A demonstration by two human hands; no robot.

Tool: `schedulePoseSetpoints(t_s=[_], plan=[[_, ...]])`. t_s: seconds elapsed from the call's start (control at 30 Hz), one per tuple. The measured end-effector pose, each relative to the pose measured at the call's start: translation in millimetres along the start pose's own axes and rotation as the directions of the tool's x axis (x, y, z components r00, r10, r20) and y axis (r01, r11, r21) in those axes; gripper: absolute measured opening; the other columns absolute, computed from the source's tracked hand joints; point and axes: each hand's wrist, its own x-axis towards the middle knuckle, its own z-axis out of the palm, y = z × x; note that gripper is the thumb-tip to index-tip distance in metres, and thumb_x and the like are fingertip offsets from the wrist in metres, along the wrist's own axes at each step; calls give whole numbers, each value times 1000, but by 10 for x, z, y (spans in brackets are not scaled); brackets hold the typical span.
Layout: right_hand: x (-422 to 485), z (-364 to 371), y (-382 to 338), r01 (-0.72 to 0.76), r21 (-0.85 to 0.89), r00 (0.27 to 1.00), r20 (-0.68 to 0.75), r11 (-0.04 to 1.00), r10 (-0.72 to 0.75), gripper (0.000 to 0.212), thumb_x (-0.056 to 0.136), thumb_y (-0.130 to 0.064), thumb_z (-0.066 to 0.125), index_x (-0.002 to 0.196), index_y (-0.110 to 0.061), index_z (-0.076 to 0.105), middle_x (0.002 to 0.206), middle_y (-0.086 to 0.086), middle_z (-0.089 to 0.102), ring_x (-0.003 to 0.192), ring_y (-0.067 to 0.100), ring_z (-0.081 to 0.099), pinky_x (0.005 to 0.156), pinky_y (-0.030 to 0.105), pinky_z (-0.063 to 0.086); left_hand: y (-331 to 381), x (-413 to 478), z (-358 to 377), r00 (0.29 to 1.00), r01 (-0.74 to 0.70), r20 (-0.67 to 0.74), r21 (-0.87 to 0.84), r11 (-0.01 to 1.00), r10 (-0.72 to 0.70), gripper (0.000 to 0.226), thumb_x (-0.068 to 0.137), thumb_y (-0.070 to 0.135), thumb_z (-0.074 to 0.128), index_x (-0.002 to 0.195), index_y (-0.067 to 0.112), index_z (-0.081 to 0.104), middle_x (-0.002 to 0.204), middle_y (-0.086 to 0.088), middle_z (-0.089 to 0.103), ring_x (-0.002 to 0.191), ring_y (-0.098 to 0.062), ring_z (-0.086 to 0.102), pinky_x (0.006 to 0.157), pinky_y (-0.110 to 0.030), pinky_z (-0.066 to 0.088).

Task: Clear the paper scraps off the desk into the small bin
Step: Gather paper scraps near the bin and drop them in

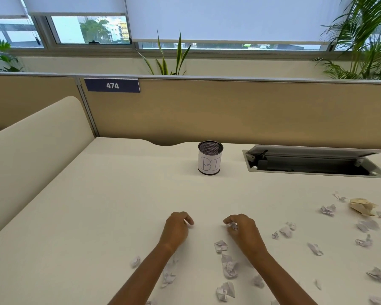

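Head view: early in the job, I'd say. Most paper scraps are on the desk – a loose cluster near both forearms, more strewn to the right, plus one tan crumpled wad at the far right. Left hand closed on a small white scrap, low at the desk surface. Right hand clamped on a crumpled scrap, also low. Bin is the mesh cup with a paper label, upright, well beyond both hands, centre of the desk. Its inside looks dark; can't tell if anything is in it. Open cable hatch right of the bin, no scraps visible in it. Left to do: carry both to the bin, then clear the rest
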Motion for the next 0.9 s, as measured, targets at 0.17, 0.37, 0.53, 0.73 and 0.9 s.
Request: schedulePoseSetpoints(t_s=[0.17, 0.37, 0.53, 0.73, 0.9], plan=[[98, -37, -36, 1, 49, 1000, -18, 999, 0, 25, 88, 1, 50, 105, -4, 67, 112, 16, 66, 104, 25, 61, 82, 21, 42, 326, 234, 10, 997, -66, -36, -151, 986, 62, 25, 86, -7, 50, 104, -1, 68, 86, -6, 55, 68, -12, 48, 48, -8, 35], [228, -10, 5, -1, 87, 1000, -22, 996, 3, 25, 87, 1, 52, 105, -5, 67, 111, 14, 67, 101, 23, 63, 76, 13, 38, 859, 812, -205, 968, -173, -212, -172, 970, 135, 29, 85, -12, 50, 105, -3, 69, 101, -17, 62, 92, -25, 61, 75, -23, 46], [308, 39, 114, -5, 113, 1000, 17, 994, 3, 26, 88, -1, 50, 105, -10, 67, 110, 10, 66, 99, 19, 62, 78, 15, 40, 1159, 1295, -332, 937, -212, -297, -62, 975, 185, 37, 88, -13, 39, 104, 0, 69, 122, -17, 53, 111, -30, 55, 91, -33, 46], [438, 32, 217, 15, 173, 1000, 0, 985, -15, 22, 88, -1, 53, 102, -12, 67, 106, 7, 66, 83, 8, 56, 69, 1, 38, 1238, 1676, -386, 941, -265, -232, -47, 963, 247, 34, 91, -7, 42, 113, 2, 66, 126, -17, 49, 118, -27, 49, 99, -28, 38], [781, -174, -38, 121, 277, 978, -195, 953, -68, 18, 87, -3, 57, 102, -7, 67, 106, 14, 67, 84, 18, 60, 78, 27, 51, 1089, 1643, -369, 916, -309, -314, -164, 937, 248, 33, 89, -7, 47, 116, 1, 65, 131, -18, 50, 124, -26, 48, 106, -29, 35]])
